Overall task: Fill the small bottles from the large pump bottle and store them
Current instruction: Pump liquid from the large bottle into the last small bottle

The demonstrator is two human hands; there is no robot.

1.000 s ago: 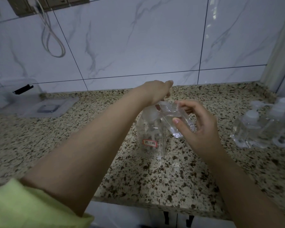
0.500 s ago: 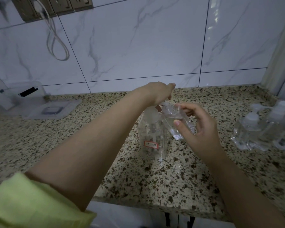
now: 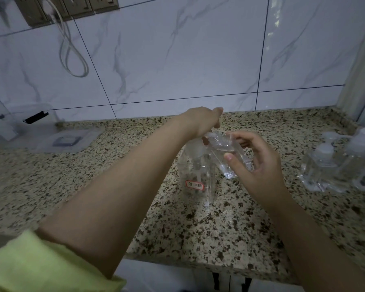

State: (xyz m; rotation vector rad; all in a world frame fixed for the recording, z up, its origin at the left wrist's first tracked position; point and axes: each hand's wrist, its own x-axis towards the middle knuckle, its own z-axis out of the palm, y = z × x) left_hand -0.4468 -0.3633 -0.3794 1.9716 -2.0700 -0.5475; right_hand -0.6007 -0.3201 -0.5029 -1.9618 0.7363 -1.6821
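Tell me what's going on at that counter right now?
A person is filling a small bottle. The left hand sits on the pump of the large pump bottle, which stands on the granite counter. The right hand holds the small bottle tilted at the spout. More clear bottles wait at the right.

Yellow-green sleeve (image 3: 40,268) on the left arm — 2 bare forearms, no rings.
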